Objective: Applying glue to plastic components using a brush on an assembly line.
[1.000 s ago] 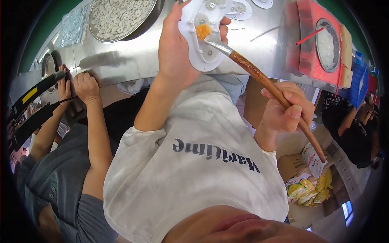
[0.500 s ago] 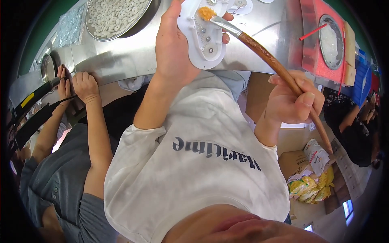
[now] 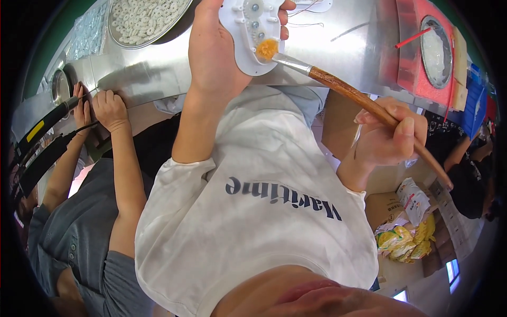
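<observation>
My left hand is closed round a white plastic housing, its fingertips curling over the far right edge. Metal pins and pale gears sit in a row inside the housing. In my right hand a brush with a long brown wooden handle is gripped between thumb and fingers. Its orange-coated bristles touch the near end of the housing, over the row of gears. The handle slants down to the right past my hand.
A round metal tray of small white gears stands at the far left of the metal table. At right, a red foam block holds an oval tub of whitish paste and a red stick. A co-worker's hands rest at the table's left edge.
The brush tip has moved from the far end of the housing to its near end. My left hand and the housing have shifted slightly left and away.
</observation>
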Tool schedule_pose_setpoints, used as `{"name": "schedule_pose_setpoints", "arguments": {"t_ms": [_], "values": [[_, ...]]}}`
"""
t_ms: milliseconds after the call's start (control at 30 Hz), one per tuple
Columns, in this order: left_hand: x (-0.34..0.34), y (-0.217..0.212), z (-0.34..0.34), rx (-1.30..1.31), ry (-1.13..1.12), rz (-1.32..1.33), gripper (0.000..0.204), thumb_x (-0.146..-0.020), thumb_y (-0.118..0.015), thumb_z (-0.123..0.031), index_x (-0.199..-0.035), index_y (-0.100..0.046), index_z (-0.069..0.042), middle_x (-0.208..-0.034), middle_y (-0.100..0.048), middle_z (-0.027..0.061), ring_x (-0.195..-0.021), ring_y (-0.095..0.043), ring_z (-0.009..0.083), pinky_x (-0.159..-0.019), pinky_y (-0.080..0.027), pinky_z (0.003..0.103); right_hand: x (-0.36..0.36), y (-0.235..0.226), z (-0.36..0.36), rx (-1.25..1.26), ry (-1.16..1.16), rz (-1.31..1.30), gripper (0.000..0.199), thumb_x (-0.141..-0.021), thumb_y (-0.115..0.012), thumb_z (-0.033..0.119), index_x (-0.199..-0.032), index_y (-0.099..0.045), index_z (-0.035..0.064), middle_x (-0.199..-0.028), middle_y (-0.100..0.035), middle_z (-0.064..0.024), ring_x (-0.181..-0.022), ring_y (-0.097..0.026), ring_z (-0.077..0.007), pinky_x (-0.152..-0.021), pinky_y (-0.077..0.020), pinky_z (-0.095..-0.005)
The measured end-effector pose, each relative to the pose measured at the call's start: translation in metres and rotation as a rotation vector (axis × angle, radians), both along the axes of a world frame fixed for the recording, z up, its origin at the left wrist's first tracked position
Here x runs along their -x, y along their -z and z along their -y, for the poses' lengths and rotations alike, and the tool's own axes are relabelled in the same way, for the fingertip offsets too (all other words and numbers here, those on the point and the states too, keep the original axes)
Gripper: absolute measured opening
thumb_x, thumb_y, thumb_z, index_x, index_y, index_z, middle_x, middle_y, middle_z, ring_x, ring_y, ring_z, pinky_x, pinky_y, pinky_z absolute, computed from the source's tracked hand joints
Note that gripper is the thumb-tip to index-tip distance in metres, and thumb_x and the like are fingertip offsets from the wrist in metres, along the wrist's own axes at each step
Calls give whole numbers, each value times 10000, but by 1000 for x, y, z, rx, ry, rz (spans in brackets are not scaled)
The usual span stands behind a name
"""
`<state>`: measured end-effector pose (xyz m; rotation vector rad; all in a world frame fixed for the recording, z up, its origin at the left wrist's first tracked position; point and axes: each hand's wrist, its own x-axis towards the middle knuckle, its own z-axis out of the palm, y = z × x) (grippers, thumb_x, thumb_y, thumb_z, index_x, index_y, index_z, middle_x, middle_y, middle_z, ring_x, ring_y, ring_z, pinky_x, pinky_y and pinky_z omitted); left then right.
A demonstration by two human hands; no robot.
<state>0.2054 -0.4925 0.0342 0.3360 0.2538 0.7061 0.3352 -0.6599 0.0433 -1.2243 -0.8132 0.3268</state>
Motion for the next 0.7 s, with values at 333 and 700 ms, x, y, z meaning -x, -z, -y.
{"name": "schedule_pose_setpoints", "arguments": {"t_ms": [333, 700], "values": [[-7, 27, -9, -85, 129, 379, 562, -965, -227, -396, -1261, -427, 37, -982, -587, 194, -812, -587, 236, -722, -484, 358, -3, 5, -10, 142, 75, -387, 304, -880, -398, 232, -767, -542, -10, -515, -519, -131, -381, -468, -203, -354, -419, -297], [-1, 4, -3, 47, 44, -73, 559, -967, -230, -395, -1261, -422, 40, -978, -588, 197, -805, -591, 237, -725, -490, 361, -2, -2, -9, 65, 138, -236, 295, -865, -426, 208, -778, -561, -40, -500, -522, -149, -380, -484, -221, -356, -427, -305]]}}
